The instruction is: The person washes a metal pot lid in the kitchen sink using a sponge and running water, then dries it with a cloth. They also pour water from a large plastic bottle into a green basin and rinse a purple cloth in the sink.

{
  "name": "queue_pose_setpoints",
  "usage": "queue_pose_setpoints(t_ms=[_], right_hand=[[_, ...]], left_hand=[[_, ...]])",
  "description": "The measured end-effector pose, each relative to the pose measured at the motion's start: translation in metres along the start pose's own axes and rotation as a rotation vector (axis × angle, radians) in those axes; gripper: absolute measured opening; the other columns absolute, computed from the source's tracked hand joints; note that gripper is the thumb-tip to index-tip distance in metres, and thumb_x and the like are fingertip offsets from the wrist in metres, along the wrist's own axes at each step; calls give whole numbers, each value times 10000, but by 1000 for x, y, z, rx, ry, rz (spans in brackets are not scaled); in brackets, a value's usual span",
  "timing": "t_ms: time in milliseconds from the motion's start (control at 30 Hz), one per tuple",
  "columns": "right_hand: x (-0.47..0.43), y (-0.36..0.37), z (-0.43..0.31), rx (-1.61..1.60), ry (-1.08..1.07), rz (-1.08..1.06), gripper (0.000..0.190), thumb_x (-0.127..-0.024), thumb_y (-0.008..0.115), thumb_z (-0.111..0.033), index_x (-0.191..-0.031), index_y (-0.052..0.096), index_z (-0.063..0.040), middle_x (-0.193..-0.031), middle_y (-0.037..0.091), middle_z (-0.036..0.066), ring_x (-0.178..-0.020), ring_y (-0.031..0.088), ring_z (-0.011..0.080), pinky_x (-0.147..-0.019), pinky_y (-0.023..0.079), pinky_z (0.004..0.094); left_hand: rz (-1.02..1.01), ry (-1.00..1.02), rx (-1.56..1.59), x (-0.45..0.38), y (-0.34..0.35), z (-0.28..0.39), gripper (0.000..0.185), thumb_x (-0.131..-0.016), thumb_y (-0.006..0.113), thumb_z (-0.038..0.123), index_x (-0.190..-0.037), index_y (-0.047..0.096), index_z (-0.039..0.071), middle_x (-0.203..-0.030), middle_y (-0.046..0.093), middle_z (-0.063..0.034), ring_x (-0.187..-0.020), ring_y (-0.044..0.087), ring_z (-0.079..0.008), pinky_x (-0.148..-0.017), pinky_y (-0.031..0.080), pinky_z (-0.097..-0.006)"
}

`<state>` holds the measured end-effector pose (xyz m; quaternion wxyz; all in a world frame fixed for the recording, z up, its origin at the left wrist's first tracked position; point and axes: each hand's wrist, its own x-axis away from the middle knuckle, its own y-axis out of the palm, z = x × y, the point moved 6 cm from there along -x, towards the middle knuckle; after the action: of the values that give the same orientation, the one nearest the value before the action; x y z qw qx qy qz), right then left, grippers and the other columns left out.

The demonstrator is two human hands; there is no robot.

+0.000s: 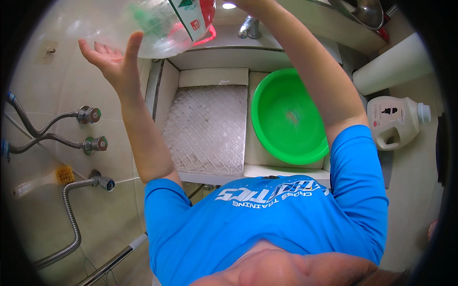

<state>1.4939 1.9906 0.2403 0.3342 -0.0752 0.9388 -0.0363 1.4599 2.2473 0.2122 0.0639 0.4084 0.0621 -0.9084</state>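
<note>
A large clear plastic jug (pixel 157 32) with a white, green and red label and a red handle is blurred at the top edge, partly cut off. Close to its left side, my left hand (pixel 114 59) is raised with fingers spread and thumb up; nothing shows in its grasp. Whether the thumb touches the jug is unclear. My right forearm crosses over the sink, and my right hand lies beyond the top edge, out of view. Below my arms, a green plastic basin (pixel 286 136) sits in the right part of the laundry sink (pixel 213 77), with a small blurred patch at its bottom.
A ridged washboard (pixel 211 132) fills the sink's left side. The chrome faucet (pixel 248 26) stands behind. On the left wall are valves (pixel 89 115) with braided hoses and a yellow-bristled brush (pixel 65 175). At right are a detergent jug (pixel 388 119) and a white pipe (pixel 393 64).
</note>
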Motion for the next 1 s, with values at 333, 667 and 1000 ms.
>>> queue_pose_setpoints(t_ms=[333, 667, 1000], right_hand=[[-8, -29, 70, 50, 68, 54, 1097, -687, 890, -388, -1487, 253, 10, -1440, 444, 197, -1344, 421, 271, -1116, 347, 382], [-10, -12, 101, 168, 149, -9, 1032, -714, 865, -383, -1489, 281, -31, -1354, 543, 152, -1233, 524, 218, -1072, 400, 362], [-7, 5, 84, 222, 54, -71, 742, -798, 795, -179, -1415, 407, -38, -1174, 663, 95, -1045, 625, 132, -929, 511, 302]], left_hand=[[-59, -113, 27, -7, 30, -65, 1307, -695, 898, 271, -1510, -99, 45, -1548, 20, -350, -1469, 23, -437, -1182, 101, -488], [-63, -137, 53, 1, 26, -101, 1300, -695, 899, 264, -1512, -89, 53, -1545, -30, -353, -1477, -16, -409, -1190, 91, -466], [-34, -59, 67, 14, 20, -119, 1278, -680, 905, 277, -1510, -33, 23, -1553, 39, -300, -1482, 36, -373, -1202, 69, -453]])
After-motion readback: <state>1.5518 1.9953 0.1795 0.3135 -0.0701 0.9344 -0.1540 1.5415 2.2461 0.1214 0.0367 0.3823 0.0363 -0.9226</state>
